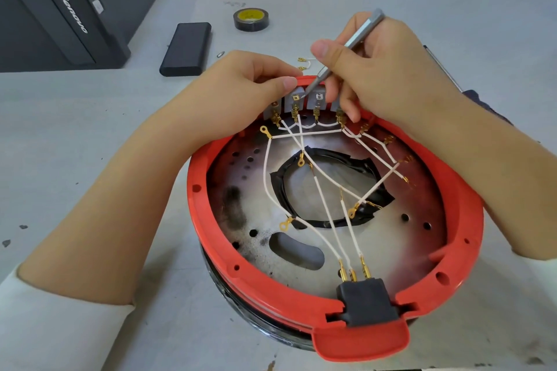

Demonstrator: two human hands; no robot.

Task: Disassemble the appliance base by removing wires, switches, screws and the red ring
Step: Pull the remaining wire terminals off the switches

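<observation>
The appliance base (331,220) is set upside down on the desk (90,129), its red ring (199,208) still seated round the metal plate. A row of grey switches (301,101) is mounted at the far rim, and thin white wires (325,199) are strung from their brass terminals to a black plug block (366,301) at the near edge. The wires are judged light and limp, the terminals small and easily bent, so hold is best taken at the brass connectors, not along the insulation. The left hand (250,84) is curled, fingertips pinched on the leftmost switches. The right hand (379,69) is closed round a slim grey metal tool (346,45), held like a pen, its tip laid against a switch terminal.
</observation>
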